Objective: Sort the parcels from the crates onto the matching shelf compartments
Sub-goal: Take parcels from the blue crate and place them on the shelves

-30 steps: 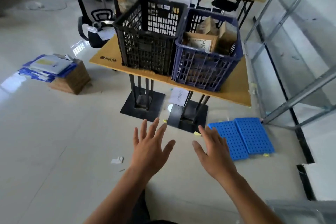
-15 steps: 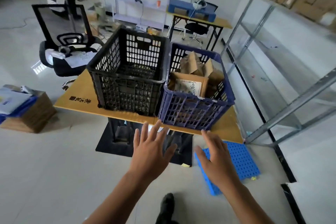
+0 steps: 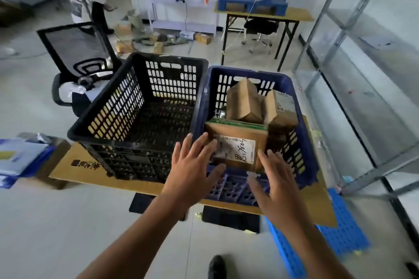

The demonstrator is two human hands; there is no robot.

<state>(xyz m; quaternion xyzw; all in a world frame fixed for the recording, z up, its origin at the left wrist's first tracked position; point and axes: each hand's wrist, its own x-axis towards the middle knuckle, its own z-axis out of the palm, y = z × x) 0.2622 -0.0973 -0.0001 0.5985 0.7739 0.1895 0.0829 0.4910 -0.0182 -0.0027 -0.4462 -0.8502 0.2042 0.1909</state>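
A blue crate [image 3: 303, 142] on a low wooden table [image 3: 74, 165] holds several brown cardboard parcels. The nearest parcel [image 3: 260, 133] is flat with a white handwritten label, and two taller parcels [image 3: 243, 102] lean behind it. A black crate [image 3: 136, 120] stands beside it on the left and looks empty. My left hand [image 3: 192, 170] and my right hand [image 3: 274, 181] are spread, fingers straight, over the blue crate's near rim on either side of the labelled parcel. Neither hand holds anything.
A metal shelf rack [image 3: 353, 68] runs along the right. Blue perforated panels [image 3: 340, 238] lie on the floor by the table. A black office chair [image 3: 84, 61] stands behind the black crate, and a cardboard box with blue folders [image 3: 25, 158] sits at the left.
I have walked up to the table, so the crates are now close. Both hands have moved forward from above the floor to the blue crate's near rim.
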